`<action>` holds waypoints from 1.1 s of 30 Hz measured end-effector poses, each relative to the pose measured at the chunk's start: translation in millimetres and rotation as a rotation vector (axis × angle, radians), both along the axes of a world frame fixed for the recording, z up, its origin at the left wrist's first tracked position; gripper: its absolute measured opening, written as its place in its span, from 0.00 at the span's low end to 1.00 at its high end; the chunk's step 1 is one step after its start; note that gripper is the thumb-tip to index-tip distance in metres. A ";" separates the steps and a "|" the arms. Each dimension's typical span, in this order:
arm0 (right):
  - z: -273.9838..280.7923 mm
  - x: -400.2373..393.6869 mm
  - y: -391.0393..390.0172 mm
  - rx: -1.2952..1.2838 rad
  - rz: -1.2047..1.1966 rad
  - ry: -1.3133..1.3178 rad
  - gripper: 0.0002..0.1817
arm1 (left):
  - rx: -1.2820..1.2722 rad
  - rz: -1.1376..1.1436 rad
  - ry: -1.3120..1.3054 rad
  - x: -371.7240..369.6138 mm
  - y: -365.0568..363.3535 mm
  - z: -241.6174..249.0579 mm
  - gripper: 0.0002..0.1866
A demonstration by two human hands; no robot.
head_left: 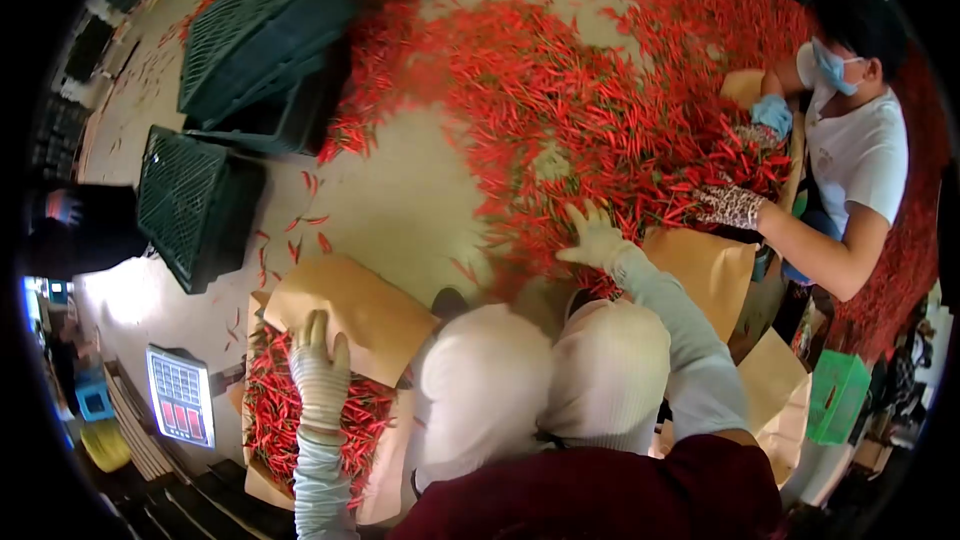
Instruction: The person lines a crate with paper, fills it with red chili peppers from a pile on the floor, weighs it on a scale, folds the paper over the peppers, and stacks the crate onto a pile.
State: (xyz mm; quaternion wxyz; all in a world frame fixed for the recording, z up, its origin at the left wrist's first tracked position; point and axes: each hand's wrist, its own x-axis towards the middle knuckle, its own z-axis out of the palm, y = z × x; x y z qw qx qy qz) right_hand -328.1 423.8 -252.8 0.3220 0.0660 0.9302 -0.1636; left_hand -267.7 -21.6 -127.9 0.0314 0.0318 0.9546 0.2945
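Note:
My left hand (322, 368), in a pale glove, lies over a paper-lined box of red chili peppers (270, 410). Its fingers are stretched out and reach the edge of a brown paper sheet (350, 310) that covers the far part of the box. My right hand (594, 240), also gloved, is at the near edge of a wide pile of red chili peppers (590, 130) on the floor. The fingers of that hand are spread, with nothing seen in them.
Dark green crates (265, 40) are stacked at the upper left, with another crate (195, 200) nearer. A lit weighing scale display (181, 396) stands left of my box. A masked co-worker (850, 150) in patterned gloves handles peppers at right. A green basket (838, 396) sits lower right.

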 end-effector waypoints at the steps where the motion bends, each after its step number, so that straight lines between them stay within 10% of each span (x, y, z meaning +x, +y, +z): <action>1: 6.1 -7.7 -2.7 0.060 -0.021 -0.056 0.59 | 0.208 0.008 -0.107 -13.3 24.3 -11.0 0.15; 6: -54.8 1.4 37.3 0.078 -0.491 0.225 0.59 | 0.633 -0.185 -1.049 -101.8 164.1 -94.2 0.24; 8: -66.1 10.1 57.6 0.095 -0.597 0.242 0.56 | 0.592 -0.644 -0.849 -113.9 191.1 -234.6 0.28; 10: -88.5 27.9 79.0 0.175 -0.649 0.342 0.53 | 0.448 -0.991 -0.481 -115.7 225.3 -265.6 0.31; 12: -106.9 34.4 97.1 0.195 -0.623 0.346 0.51 | 0.568 -0.148 -1.369 -120.0 283.1 -225.2 0.33; 13: -114.8 38.0 105.2 0.116 -0.755 0.305 0.50 | 0.560 -0.073 -1.400 -114.5 291.4 -227.0 0.33; 28: -83.9 94.1 57.9 -0.721 -1.097 0.227 0.45 | 1.183 0.251 -1.625 -33.1 341.1 -246.4 0.40; 33: -19.9 61.0 48.7 -0.936 -1.147 0.257 0.44 | 1.486 0.293 -1.352 -62.3 344.4 -140.8 0.35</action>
